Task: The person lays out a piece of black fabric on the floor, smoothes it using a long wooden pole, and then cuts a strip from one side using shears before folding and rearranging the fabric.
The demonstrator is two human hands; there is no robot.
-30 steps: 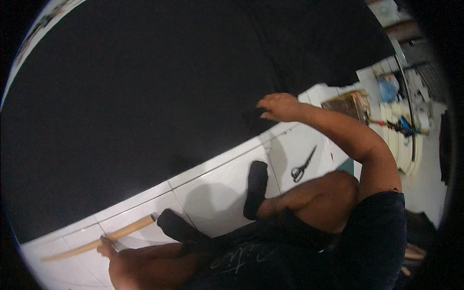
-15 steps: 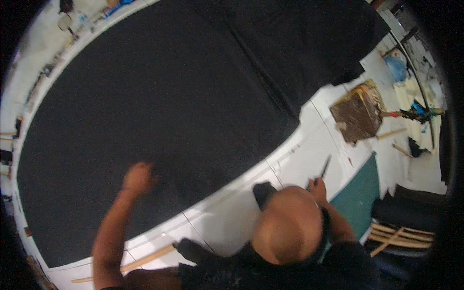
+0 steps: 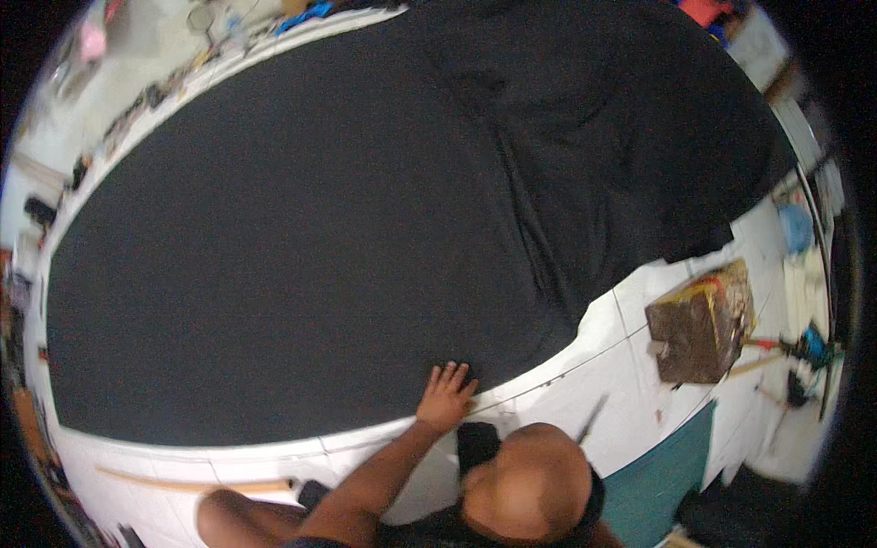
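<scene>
A broad sheet of black cloth (image 3: 274, 237) lies over the white tiled floor, smooth on the left and rumpled into folds on the right. My left hand (image 3: 445, 402) rests on its near edge, palm down with the fingers spread. A long, narrow dark blade (image 3: 594, 418) sticks out past my bent right knee (image 3: 530, 484); its handle is hidden, and I cannot tell whether it belongs to a knife or scissors. My right hand is hidden behind the knee.
A wooden stick (image 3: 196, 480) lies on the floor at near left. To the right are a brown wrapped bundle (image 3: 694, 333), a green mat (image 3: 667, 466) and a dark pile (image 3: 744, 507). Assorted items line the far left edge of the cloth.
My left hand has moved right, from over the cloth to its near edge, and now lies flat. The blade sits lower beside my knee, and the right hand that gripped it is now hidden.
</scene>
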